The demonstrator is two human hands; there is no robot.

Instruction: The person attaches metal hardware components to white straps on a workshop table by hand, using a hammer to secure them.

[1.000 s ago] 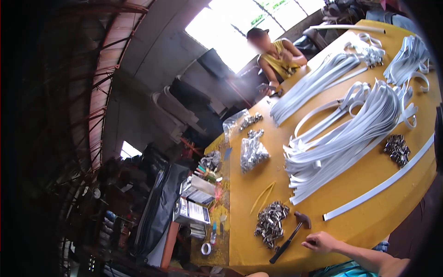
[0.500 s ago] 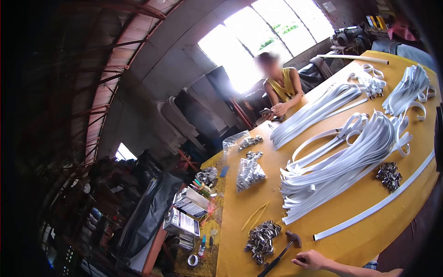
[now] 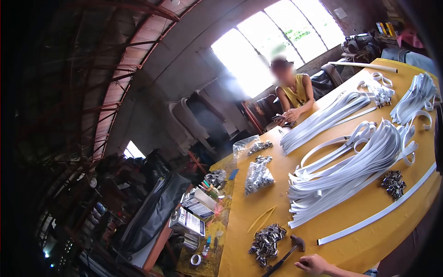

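Note:
At the bottom edge, my left hand (image 3: 314, 265) is over the yellow tabletop, its fingers curled together. A small dark spot shows at the fingertips; I cannot make out whether it is a held thing. Just left of the hand lies a hammer (image 3: 287, 254) with a dark handle. Beyond the hammer is a pile of small shiny metal pieces (image 3: 267, 242). A long flat white strap (image 3: 378, 216) with a dark tip lies above the hand. My right hand is out of view.
Bundles of white straps (image 3: 350, 168) cover much of the yellow table (image 3: 258, 207). A second metal pile (image 3: 393, 184) and a plastic bag of metal pieces (image 3: 258, 177) lie there. Metal cans (image 3: 188, 222) stand at left. Across the table sits a person (image 3: 295, 94) holding a phone.
The whole scene has shifted slightly right and down as my head moved. My left hand stays beside the hammer with its fingers curled.

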